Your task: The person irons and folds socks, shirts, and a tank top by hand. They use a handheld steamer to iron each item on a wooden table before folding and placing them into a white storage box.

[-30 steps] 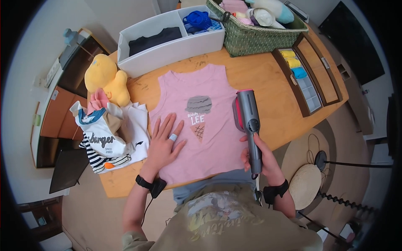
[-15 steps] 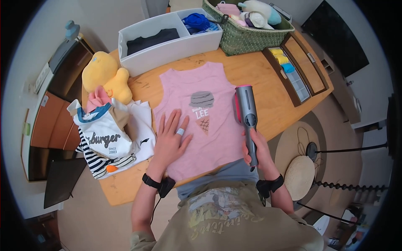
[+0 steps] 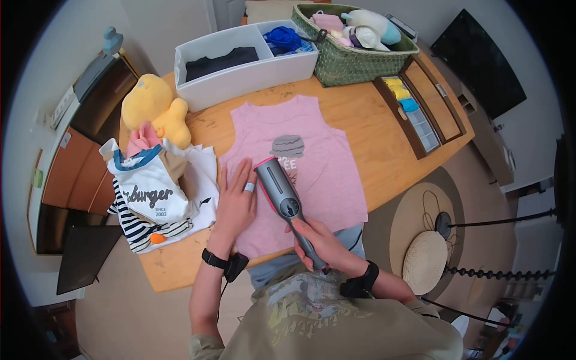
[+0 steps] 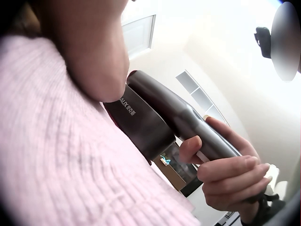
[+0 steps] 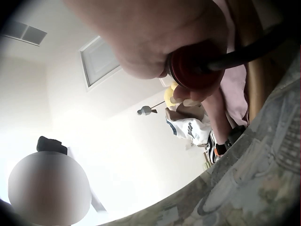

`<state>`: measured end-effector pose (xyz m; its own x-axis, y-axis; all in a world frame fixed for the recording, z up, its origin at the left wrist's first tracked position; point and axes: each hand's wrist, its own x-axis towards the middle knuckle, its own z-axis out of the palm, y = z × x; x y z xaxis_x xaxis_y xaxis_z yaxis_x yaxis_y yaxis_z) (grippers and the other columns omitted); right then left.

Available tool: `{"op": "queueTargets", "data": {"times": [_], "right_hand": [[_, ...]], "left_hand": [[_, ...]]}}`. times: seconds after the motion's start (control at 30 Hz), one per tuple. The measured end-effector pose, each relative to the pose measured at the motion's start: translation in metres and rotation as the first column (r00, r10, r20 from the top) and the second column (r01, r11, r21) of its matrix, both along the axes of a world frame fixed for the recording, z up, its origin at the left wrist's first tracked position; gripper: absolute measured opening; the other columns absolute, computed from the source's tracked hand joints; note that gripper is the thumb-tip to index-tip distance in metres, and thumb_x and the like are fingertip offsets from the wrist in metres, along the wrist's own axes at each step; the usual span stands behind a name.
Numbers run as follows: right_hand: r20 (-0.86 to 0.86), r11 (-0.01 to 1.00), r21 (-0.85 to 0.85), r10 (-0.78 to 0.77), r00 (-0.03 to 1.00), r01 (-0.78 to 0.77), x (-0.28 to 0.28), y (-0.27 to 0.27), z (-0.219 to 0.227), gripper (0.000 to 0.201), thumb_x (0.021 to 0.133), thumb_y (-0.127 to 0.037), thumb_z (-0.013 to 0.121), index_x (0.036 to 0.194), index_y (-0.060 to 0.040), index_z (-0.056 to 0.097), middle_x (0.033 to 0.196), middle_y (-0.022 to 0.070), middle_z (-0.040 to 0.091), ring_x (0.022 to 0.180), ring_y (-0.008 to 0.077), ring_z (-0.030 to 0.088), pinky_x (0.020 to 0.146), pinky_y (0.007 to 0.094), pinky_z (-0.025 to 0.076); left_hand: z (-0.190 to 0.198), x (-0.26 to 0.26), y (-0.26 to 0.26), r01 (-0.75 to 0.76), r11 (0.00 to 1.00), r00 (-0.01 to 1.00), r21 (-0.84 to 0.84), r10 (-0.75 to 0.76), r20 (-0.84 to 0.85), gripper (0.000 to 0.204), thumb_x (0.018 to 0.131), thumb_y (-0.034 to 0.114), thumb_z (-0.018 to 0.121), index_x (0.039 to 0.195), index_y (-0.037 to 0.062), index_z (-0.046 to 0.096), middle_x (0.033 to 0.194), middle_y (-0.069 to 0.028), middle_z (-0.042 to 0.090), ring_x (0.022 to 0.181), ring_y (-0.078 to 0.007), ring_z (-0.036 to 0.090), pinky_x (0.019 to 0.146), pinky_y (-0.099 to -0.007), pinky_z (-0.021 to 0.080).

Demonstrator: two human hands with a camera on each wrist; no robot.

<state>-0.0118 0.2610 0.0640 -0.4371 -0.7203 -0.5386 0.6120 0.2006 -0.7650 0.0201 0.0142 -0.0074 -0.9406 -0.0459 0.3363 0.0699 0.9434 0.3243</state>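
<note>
A pink tank top (image 3: 324, 174) with a grey ice-cream print lies spread on the wooden table. My left hand (image 3: 236, 201) rests flat on its left side, fingers straight and pointing away from me. In my right hand (image 3: 321, 243) I grip the handle of a grey handheld garment steamer (image 3: 277, 186) with a pink-red edge. Its head is over the middle of the tank top, right beside my left fingers, and covers part of the print. The left wrist view shows the steamer's dark head (image 4: 141, 120) close over the ribbed pink cloth (image 4: 84, 155).
Left of the tank top sit folded clothes (image 3: 144, 195) and a yellow plush toy (image 3: 147, 108). Along the back stand a white divided bin (image 3: 240, 84) and a green woven basket (image 3: 360, 66). A brown compartment box (image 3: 414, 129) lies at the right, lid raised.
My right hand has swung the steamer left, from the tank top's right edge to its middle beside my left hand. The left hand stays flat on the cloth.
</note>
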Motion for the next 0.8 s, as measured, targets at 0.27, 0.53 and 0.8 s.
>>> {"op": "queueTargets", "data": {"times": [0.27,0.53,0.8], "right_hand": [[0.061,0.999,-0.018,-0.043,0.997,0.044,-0.001,0.006,-0.004,0.043,0.113,-0.046,0.045,0.12,-0.0041,0.054,0.066,0.0047,0.057,0.041,0.0123,0.054,0.038,0.0268,0.042],[0.043,0.987,-0.034,-0.157,0.987,0.159,-0.014,0.024,-0.005,0.046,0.11,-0.05,0.05,0.117,-0.0039,0.053,0.064,0.0052,0.057,0.039,0.0141,0.052,0.037,0.0288,0.041],[-0.002,0.97,-0.025,-0.243,0.97,0.243,-0.027,0.042,-0.009,0.045,0.111,-0.049,0.046,0.116,-0.0054,0.053,0.062,0.0055,0.056,0.038,0.0129,0.051,0.035,0.0285,0.041]], "left_hand": [[0.001,0.0,0.004,-0.01,0.999,1.0,-0.049,0.009,-0.006,0.052,0.095,0.007,0.057,0.146,-0.003,0.055,0.161,-0.0179,0.046,0.155,-0.0337,0.035,0.13,-0.0564,0.018],[0.002,-0.002,0.003,-0.02,0.998,1.0,-0.062,0.021,0.015,0.052,0.1,0.011,0.055,0.151,0.0023,0.052,0.161,-0.0163,0.046,0.153,-0.0321,0.037,0.129,-0.0556,0.019],[0.0,-0.002,0.004,-0.009,0.999,1.0,-0.041,0.009,0.0,0.05,0.1,0.01,0.056,0.149,0.0013,0.054,0.159,-0.0164,0.049,0.151,-0.0308,0.042,0.129,-0.0556,0.02]]}}
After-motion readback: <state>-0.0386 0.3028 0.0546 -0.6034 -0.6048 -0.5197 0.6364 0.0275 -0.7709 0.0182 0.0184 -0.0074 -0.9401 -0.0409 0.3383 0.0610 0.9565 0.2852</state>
